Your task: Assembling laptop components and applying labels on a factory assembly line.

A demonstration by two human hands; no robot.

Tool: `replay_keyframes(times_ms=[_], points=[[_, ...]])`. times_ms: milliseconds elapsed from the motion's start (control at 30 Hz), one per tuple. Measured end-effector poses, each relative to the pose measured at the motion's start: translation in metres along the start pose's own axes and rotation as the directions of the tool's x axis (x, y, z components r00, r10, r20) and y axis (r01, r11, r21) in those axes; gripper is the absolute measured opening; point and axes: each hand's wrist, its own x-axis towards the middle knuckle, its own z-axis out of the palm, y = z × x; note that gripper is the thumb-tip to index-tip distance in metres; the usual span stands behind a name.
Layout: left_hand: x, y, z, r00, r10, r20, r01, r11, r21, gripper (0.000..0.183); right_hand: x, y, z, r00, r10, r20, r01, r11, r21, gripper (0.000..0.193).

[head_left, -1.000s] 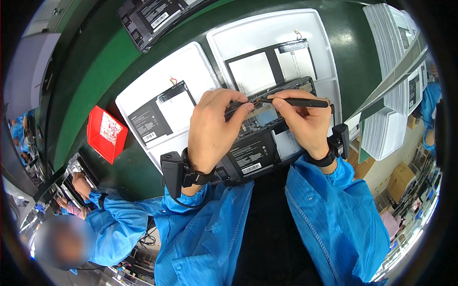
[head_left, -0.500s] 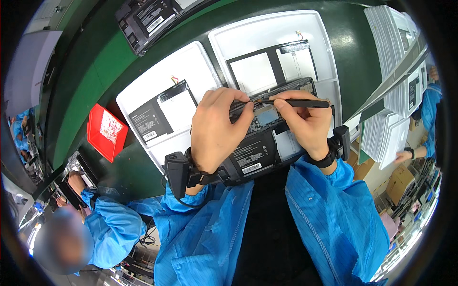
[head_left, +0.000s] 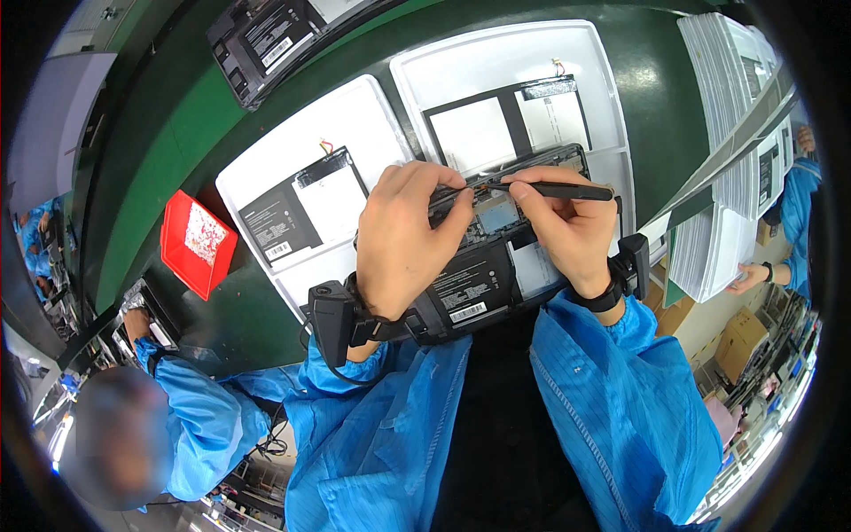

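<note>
Before me lies an opened tablet (head_left: 486, 222), its circuit board and black battery pack (head_left: 470, 288) exposed. My right hand (head_left: 572, 235) grips black tweezers (head_left: 572, 191) between thumb and fingers, and their tips point left at the board near the tablet's far edge. My left hand (head_left: 403, 235) is closed in a pinch at that same edge, close to the tweezer tips. Whatever small part is between its fingertips is hidden. Each wrist carries a black strapped device.
Two white trays (head_left: 612, 133) behind the tablet hold loose battery packs (head_left: 310, 204). A red bin (head_left: 197, 246) with small pieces stands left. Another opened device (head_left: 266, 44) lies at the back. Stacked white panels (head_left: 714, 257) rise on the right. A co-worker (head_left: 195, 417) sits at lower left.
My hands and the tweezers have hardly moved. At lower left the co-worker's head and arm have shifted slightly. Another person's hand on the right has moved a little beside the stacked panels.
</note>
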Motion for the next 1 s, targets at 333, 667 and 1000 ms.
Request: replay_keyframes(times_ms=[333, 667, 1000], points=[[-0.013, 0.0, -0.005, 0.923, 0.379, -0.072, -0.359, 0.911, 0.204, 0.021, 0.001, 0.001, 0.001, 1.0, -0.021, 0.005, 0.021, 0.999, -0.05, 0.011], [-0.02, -0.013, -0.009, 0.846, 0.52, 0.116, -0.516, 0.745, 0.424, 0.044, 0.002, 0.003, 0.003, 0.997, -0.082, -0.015, 0.08, 0.995, -0.062, 0.012], [-0.017, -0.012, -0.01, 0.839, 0.523, 0.15, -0.53, 0.72, 0.448, 0.041, 0.002, 0.004, 0.003, 0.997, -0.074, -0.009, 0.073, 0.994, -0.082, 0.012]])
